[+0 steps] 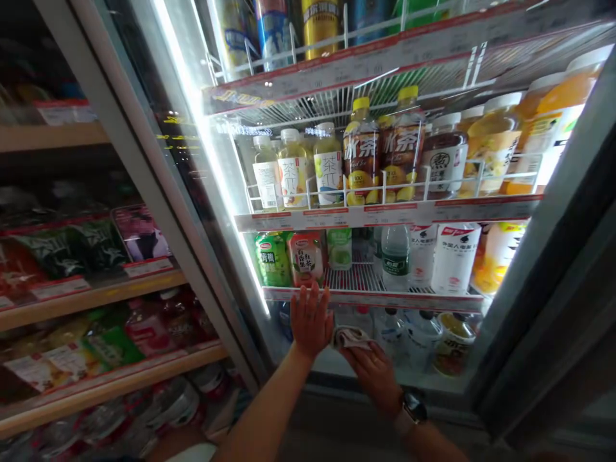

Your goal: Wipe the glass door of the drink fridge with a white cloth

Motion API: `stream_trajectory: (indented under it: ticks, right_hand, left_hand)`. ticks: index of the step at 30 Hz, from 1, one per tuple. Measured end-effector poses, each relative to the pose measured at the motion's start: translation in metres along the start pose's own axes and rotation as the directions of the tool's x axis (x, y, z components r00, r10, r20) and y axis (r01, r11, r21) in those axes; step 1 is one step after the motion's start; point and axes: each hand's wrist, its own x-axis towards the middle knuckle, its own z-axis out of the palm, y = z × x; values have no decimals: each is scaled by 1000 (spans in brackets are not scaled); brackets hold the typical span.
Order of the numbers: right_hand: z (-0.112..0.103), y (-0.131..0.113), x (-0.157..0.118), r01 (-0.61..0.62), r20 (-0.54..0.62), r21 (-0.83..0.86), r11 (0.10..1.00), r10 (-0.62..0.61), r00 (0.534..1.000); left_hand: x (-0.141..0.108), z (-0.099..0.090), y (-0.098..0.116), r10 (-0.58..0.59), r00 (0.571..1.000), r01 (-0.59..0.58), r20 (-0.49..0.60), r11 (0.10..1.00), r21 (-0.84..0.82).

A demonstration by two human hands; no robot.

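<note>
Low on the glass door (337, 374) of a lit drinks fridge, my left hand (309, 326) lies flat with its fingers stretched upward. To its right, my right hand (373, 373) holds a crumpled pale cloth (353, 337) against the same pane; the cloth hides part of its fingertips. A dark watch (413, 407) is on my right wrist. Behind the glass, near my left fingertips, stand a red drink bottle (307, 256) and a green one (272, 258). Clear bottles (392, 330) show on the bottom level beyond my right hand.
Iced tea bottles (360, 154) and other drinks fill the fridge's middle shelf, with cans (320, 25) above. A metal door frame (144, 192) runs down the left side. Beyond it, wooden shelves (96, 289) hold packed bottles. A dark frame (543, 289) borders the right.
</note>
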Motion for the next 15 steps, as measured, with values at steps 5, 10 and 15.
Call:
stream_trajectory:
  ticks: [5,10,15]
  right_hand:
    - [-25,24,33,-84,-5,-143,986,84,996]
    - [-63,59,79,-362,-307,-211,908,290,906]
    - [-58,60,89,-423,-386,-181,888,331,861]
  left_hand:
    - [2,0,1,3,1000,-3,-16,1000,-10]
    - [0,0,2,-5,1000,5,-16,1000,-17]
    - [-2,0,2,-15,1000,15,-10,1000,-17]
